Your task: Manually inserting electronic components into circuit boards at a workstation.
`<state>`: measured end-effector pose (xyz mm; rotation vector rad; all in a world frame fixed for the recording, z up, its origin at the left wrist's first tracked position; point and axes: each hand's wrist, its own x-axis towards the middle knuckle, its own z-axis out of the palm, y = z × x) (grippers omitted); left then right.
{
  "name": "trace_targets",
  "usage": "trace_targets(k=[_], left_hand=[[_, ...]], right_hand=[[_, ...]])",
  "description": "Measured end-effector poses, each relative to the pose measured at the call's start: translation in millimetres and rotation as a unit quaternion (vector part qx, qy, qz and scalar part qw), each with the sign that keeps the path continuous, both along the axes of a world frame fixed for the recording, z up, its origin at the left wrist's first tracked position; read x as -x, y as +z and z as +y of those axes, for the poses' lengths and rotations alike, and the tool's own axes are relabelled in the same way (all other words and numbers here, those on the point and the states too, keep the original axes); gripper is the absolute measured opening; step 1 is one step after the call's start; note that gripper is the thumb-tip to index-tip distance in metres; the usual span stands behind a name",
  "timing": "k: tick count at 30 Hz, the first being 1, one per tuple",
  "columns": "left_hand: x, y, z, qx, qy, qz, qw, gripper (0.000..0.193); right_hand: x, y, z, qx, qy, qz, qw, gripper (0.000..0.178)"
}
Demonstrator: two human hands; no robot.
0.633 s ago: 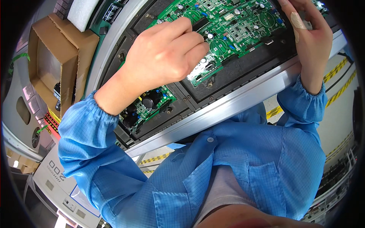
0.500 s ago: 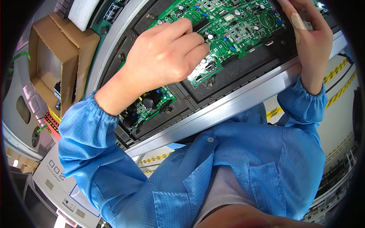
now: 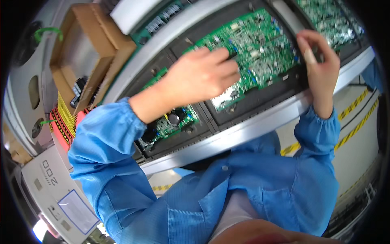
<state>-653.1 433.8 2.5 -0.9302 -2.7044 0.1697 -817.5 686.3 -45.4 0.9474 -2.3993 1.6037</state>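
Observation:
A large green circuit board (image 3: pixel 260 65), crowded with small parts, lies in a black carrier (image 3: pixel 260 95). My left hand (image 3: pixel 205 75) is over the left part of this board, its fingers curled and closed. A dark piece shows just past its fingertips, but what the fingers hold is hidden beneath the hand. At the board's right edge is my right hand (image 3: pixel 323 67), thumb and forefinger bent with a gap between them and nothing visible in it. A tan strip is wrapped round one of its digits. A smaller green board (image 3: pixel 183 118) with a round black part sits under my left wrist.
A silver metal rail (image 3: pixel 260 112) runs along the carrier's near side. To the left stands an open cardboard box (image 3: pixel 109 53) with dark parts in it. More green boards (image 3: pixel 331 24) lie at the right. Yellow-black tape (image 3: pixel 353 110) marks the floor.
The view has shifted, so board and carrier appear lower and more boards show at right. My left hand stays curled over the board; my right hand stays by its right edge.

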Motion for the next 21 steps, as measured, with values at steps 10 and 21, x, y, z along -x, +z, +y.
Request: trace_targets(k=[10,21], left_hand=[[7.1,47.6,-63.8,-0.118,0.309,0.072,0.941,0.021],[89.3,39.4,-162.6,-0.067,0.515,0.198,0.831,0.030]], right_hand=[[40.1,88.0,-78.0,0.009,0.272,0.186,0.944,0.018],[81.4,66.0,-338.3,0.057,0.279,0.392,0.875,0.022]])
